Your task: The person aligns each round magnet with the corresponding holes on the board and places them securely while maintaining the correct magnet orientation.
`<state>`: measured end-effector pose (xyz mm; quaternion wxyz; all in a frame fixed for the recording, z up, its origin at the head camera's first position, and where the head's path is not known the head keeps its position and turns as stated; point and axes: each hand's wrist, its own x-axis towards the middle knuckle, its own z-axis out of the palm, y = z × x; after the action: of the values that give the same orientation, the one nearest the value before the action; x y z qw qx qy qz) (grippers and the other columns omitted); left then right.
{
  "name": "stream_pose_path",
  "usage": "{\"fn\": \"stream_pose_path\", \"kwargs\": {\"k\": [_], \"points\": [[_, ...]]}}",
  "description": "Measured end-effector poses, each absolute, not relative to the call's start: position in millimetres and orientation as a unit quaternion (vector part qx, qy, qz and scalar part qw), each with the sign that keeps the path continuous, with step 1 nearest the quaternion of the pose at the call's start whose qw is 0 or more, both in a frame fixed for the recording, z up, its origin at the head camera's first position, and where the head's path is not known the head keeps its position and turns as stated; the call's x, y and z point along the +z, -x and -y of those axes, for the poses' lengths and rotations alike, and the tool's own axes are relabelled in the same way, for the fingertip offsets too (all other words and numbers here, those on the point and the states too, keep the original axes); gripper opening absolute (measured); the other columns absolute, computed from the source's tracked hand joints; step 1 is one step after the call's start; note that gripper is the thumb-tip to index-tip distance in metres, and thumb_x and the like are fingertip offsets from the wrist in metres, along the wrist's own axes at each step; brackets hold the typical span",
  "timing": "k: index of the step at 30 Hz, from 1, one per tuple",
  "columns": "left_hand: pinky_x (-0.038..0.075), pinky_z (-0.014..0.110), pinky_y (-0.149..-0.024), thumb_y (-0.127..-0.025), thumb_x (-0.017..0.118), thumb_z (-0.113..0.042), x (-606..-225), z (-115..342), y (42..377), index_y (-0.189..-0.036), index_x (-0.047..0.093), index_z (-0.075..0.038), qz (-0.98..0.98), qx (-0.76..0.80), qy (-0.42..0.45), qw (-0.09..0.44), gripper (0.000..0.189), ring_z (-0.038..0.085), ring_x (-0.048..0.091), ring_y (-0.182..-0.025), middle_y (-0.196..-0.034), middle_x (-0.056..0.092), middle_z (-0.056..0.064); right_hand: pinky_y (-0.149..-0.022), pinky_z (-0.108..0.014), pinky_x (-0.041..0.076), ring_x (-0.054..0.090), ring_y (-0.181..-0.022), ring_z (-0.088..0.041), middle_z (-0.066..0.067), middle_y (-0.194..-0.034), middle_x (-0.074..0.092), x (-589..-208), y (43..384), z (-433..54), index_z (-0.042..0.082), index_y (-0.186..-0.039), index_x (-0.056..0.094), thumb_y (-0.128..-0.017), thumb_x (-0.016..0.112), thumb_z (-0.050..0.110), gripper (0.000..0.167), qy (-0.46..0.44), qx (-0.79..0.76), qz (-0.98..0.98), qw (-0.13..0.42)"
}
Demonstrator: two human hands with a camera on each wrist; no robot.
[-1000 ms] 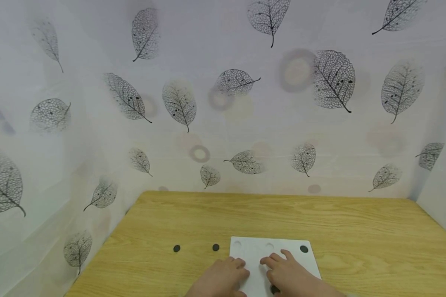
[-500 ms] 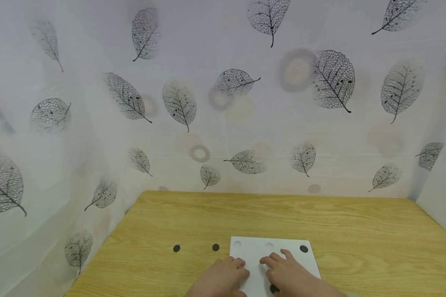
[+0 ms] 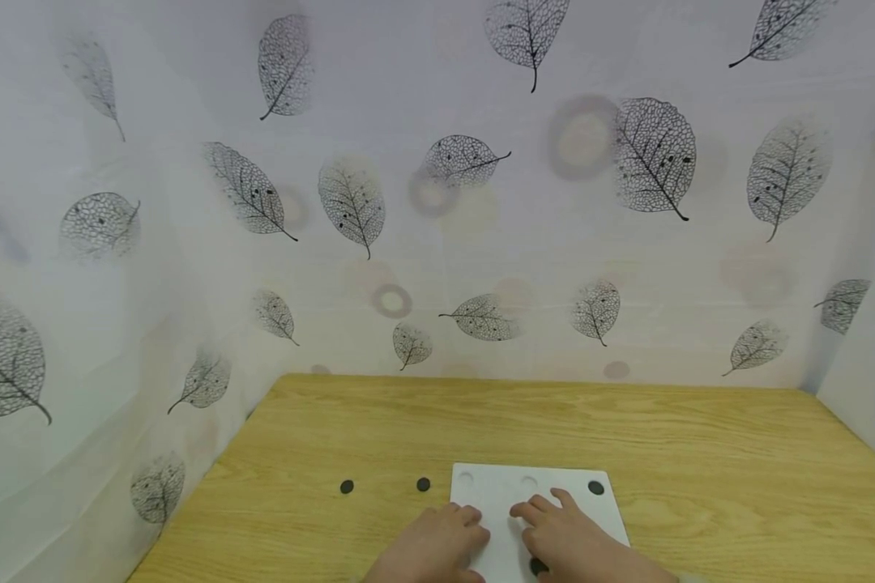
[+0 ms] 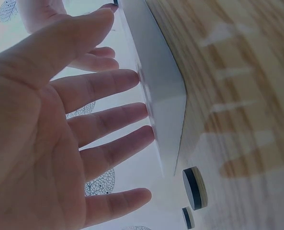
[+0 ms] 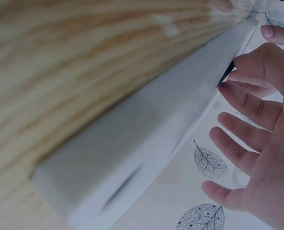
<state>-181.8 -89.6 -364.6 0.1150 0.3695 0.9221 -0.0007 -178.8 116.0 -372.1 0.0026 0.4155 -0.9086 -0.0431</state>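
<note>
A white board with shallow round recesses lies on the table. My left hand rests at its left side, fingers spread and fairly straight, fingertips at the board's surface in the left wrist view. Over the lower right part lies my right hand, its fingers loosely bent. A dark disc sits on the board by the right thumb and index finger; in the right wrist view this disc shows between their tips, without a clear grip. Another dark disc fills the board's far right recess.
Two more dark discs, one farther left and one nearer the board, lie on the wood-grain table. A pale leaf-patterned curtain hangs behind the table and along both sides.
</note>
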Motion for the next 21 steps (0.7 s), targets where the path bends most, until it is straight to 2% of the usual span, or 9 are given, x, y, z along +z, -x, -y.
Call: {"fn": "stream_pose_path", "kwargs": {"k": [12, 17, 21], "points": [[0.043, 0.029, -0.08, -0.075, 0.064, -0.046, -363.8, 90.0, 181.0, -0.105, 0.061, -0.025, -0.921, 0.003, -0.374, 0.113, 0.038, 0.009, 0.049, -0.101, -0.112, 0.053, -0.01, -0.078, -0.049, 0.038, 0.046, -0.097, -0.014, 0.006, -0.109, 0.053, -369.3, 178.0, -117.0, 0.02, -0.066, 0.063, -0.062, 0.075, 0.038, 0.022, -0.417, -0.042, 0.908, 0.012], [0.043, 0.029, -0.079, -0.075, 0.063, -0.046, -363.4, 89.8, 180.8, -0.105, 0.06, -0.025, -0.92, -0.003, -0.374, 0.114, 0.037, 0.009, 0.049, -0.1, -0.111, 0.053, -0.01, -0.079, -0.051, 0.037, 0.047, -0.099, -0.018, 0.002, -0.111, 0.054, -365.1, 177.8, -121.3, 0.022, -0.07, 0.063, -0.066, 0.073, 0.038, 0.019, -0.421, -0.024, 0.906, 0.032], [0.043, 0.029, -0.077, -0.075, 0.063, -0.045, -363.8, 89.5, 180.7, -0.104, 0.061, -0.025, -0.919, -0.01, -0.38, 0.106, 0.035, 0.009, 0.05, -0.098, -0.109, 0.053, -0.01, -0.081, -0.053, 0.036, 0.047, -0.102, -0.021, -0.001, -0.113, 0.053, -358.1, 177.2, -123.8, 0.023, -0.071, 0.06, -0.069, 0.072, 0.036, 0.017, -0.413, 0.009, 0.91, 0.019]]}}
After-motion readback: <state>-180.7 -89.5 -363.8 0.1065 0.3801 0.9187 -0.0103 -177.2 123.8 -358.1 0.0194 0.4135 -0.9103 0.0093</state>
